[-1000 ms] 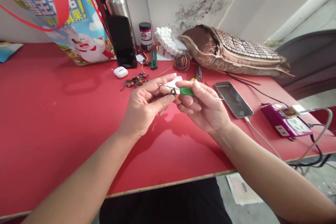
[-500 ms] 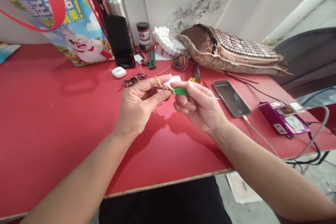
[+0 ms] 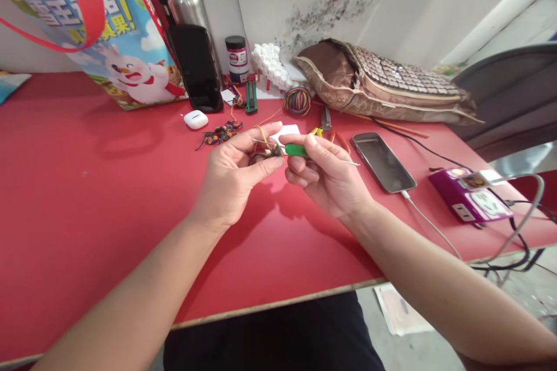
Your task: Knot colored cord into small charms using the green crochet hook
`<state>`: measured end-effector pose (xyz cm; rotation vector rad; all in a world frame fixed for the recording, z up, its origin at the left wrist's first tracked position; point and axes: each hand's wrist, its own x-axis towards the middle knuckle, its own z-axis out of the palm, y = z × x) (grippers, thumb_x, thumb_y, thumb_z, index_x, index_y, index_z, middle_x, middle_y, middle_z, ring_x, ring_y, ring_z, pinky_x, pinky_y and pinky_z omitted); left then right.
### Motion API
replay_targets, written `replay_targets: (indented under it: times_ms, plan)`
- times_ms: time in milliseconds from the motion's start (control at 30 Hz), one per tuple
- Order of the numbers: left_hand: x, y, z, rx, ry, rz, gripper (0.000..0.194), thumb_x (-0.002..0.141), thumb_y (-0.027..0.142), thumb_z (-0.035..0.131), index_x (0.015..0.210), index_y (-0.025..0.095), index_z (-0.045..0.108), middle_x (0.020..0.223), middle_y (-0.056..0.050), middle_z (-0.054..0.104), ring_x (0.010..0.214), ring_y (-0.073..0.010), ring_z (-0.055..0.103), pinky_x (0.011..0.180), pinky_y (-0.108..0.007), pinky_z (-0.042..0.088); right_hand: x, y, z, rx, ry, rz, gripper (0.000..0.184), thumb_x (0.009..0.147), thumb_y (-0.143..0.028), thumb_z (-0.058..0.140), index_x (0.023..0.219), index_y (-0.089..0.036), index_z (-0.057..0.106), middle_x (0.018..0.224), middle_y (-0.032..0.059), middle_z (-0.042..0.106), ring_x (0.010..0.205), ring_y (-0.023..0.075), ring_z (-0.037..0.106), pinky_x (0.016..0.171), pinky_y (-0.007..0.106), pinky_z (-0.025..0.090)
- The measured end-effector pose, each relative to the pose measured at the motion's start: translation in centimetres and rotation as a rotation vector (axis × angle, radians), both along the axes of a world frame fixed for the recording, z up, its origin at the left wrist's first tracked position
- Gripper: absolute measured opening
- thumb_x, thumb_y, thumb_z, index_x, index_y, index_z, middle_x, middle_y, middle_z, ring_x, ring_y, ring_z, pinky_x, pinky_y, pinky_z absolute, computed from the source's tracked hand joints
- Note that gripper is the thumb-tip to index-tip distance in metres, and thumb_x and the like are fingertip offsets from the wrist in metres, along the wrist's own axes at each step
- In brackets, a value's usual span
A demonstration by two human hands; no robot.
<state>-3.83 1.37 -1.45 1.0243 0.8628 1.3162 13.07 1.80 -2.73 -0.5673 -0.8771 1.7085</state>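
Note:
My right hand [image 3: 324,171] is closed around the green grip of a crochet hook [image 3: 296,150], whose thin metal shaft points left toward my other hand. Between the thumb and fingers of my left hand [image 3: 237,174] is a small piece of dark multicoloured crochet work [image 3: 274,152], partly hidden by the fingers. A yellow-orange strand of yarn [image 3: 262,134] passes over the left index finger, close to the hook's tip. Behind the hands lies a ball of multicoloured yarn [image 3: 297,102], and left of it a finished-looking crocheted strip [image 3: 221,133].
On the red table [image 3: 108,203] are a white earbud case [image 3: 195,119], a green utility knife [image 3: 251,97], pliers [image 3: 326,119] and a phone [image 3: 383,162]. A purple power socket [image 3: 470,196] with cables stands right. A printed bag [image 3: 134,64], flask [image 3: 187,8] and cushion [image 3: 391,81] line the back.
My left thumb has shifted, and more of the crochet work shows between the fingers. The hook and my right hand have moved slightly left.

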Motion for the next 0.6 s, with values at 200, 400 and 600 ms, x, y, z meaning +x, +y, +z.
replay_targets:
  times_ms: [200, 400, 600]
  plan:
    - [0.08, -0.05, -0.03, -0.026, 0.0, 0.042, 0.046, 0.065, 0.007, 0.092, 0.103, 0.031, 0.092, 0.09, 0.001, 0.081, 0.081, -0.0122, 0.067, 0.07, -0.024, 0.055, -0.2, -0.12, 0.01, -0.001, -0.035, -0.009, 0.018, 0.096, -0.036, 0.08, 0.098, -0.02, 0.088, 0.068, -0.0025, 0.059, 0.056, 0.0076, 0.031, 0.057, 0.026, 0.044]
    - [0.15, 0.05, 0.34, -0.057, -0.07, 0.057, 0.044, 0.061, 0.006, 0.086, 0.1, 0.026, 0.092, 0.079, 0.001, 0.074, 0.072, -0.0103, 0.06, 0.059, -0.02, 0.045, -0.25, -0.05, -0.27, -0.028, -0.075, -0.04, 0.021, 0.095, -0.04, 0.082, 0.102, -0.02, 0.087, 0.07, -0.0024, 0.06, 0.058, 0.0089, 0.035, 0.059, 0.028, 0.045]
    - [0.13, 0.14, 0.55, -0.045, -0.111, 0.021, 0.043, 0.062, 0.011, 0.089, 0.104, 0.024, 0.091, 0.082, 0.0, 0.073, 0.069, -0.01, 0.057, 0.059, -0.023, 0.045, -0.25, 0.03, -0.39, -0.014, -0.057, -0.05, 0.02, 0.096, -0.039, 0.081, 0.101, -0.021, 0.088, 0.07, -0.0027, 0.057, 0.059, 0.0089, 0.036, 0.059, 0.027, 0.044]
